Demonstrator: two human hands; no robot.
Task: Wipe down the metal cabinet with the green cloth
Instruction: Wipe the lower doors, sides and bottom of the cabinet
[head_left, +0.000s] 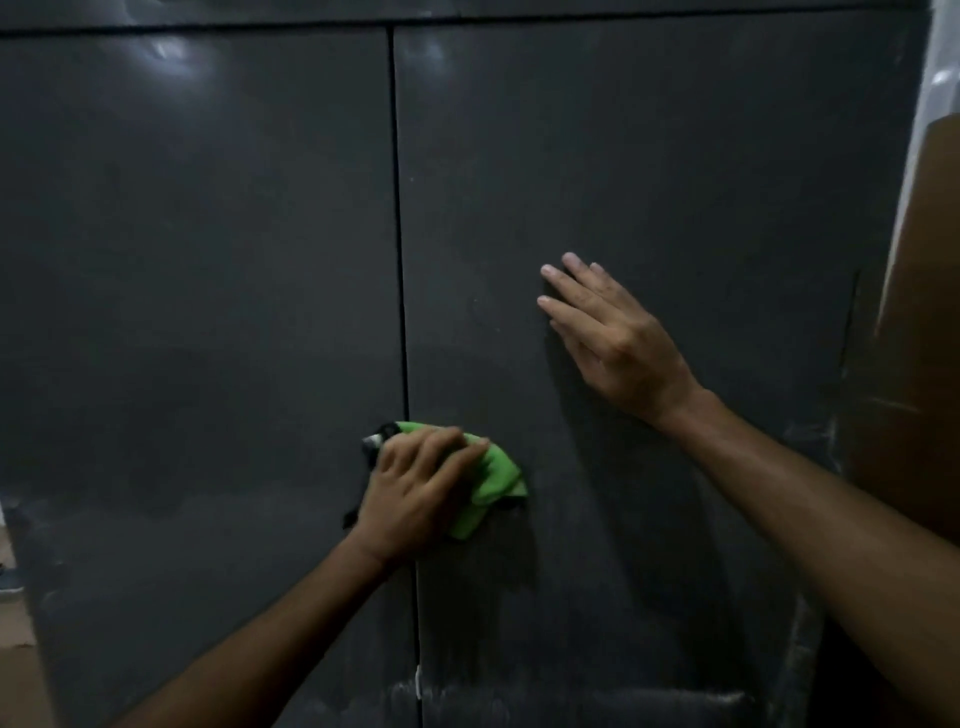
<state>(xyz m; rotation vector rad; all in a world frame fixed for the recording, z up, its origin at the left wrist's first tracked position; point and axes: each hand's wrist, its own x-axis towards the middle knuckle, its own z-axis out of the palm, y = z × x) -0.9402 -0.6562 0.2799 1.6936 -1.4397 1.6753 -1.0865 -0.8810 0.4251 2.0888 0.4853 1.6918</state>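
A dark grey metal cabinet (208, 260) with two doors fills the view; a vertical seam (400, 234) splits them. My left hand (415, 488) presses a bunched green cloth (493, 483) against the cabinet right beside the seam, low in the middle, with fingers curled over the cloth. A dark edge and a white tag of the cloth stick out at its upper left. My right hand (613, 332) lies flat on the right door, fingers straight and pointing up-left, holding nothing.
A brown cardboard surface (924, 312) stands against the cabinet's right side. Pale floor or boxes (13, 649) show at the lower left edge. Dusty pale streaks (571, 696) mark the lower part of the doors.
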